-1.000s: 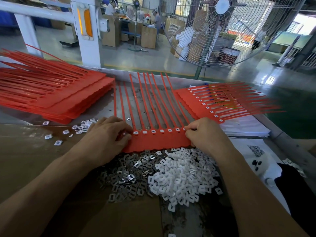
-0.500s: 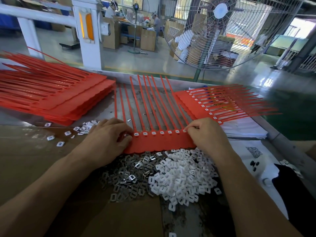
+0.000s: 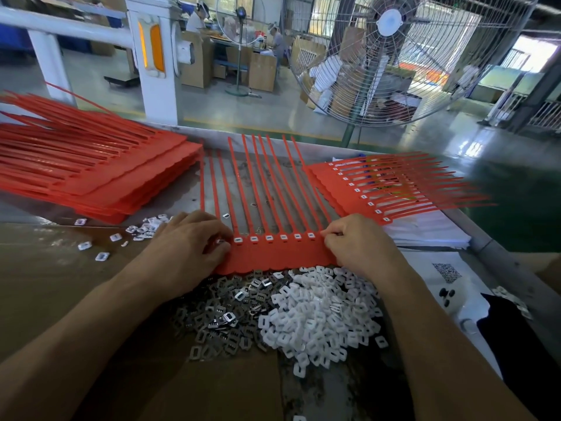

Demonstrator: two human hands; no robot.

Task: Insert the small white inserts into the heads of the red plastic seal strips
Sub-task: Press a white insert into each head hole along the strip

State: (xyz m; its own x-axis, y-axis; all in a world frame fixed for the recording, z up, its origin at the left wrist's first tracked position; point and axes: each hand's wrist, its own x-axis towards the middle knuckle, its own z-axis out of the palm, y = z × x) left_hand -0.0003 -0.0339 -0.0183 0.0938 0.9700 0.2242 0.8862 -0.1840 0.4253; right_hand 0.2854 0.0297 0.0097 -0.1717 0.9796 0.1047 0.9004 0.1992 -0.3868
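My left hand [image 3: 188, 247] lies on the left end of the red seal sheet [image 3: 273, 256], fingers curled over the head row and thumb pressed to the sheet's edge; whether it pinches an insert there I cannot tell, because the fingers hide that head. My right hand [image 3: 358, 241] mirrors it at the right end, fingertips bunched and nipping the last head. I judge both are seating inserts while pinning the sheet flat so it cannot slide. Between the hands six heads show white inserts [image 3: 267, 237] already in place, so this sheet looks nearly finished. The tails fan away from me across the metal bench [image 3: 182, 199], which keeps the heads near my fingers. Just below the sheet, within easy reach, sit the loose white inserts [image 3: 321, 317] and, to their left, a heap of grey metal clips [image 3: 224, 317]. The stack of red sheets [image 3: 91, 174] lies far left; filled sheets [image 3: 379, 186] rest at right, showing their white inserts.
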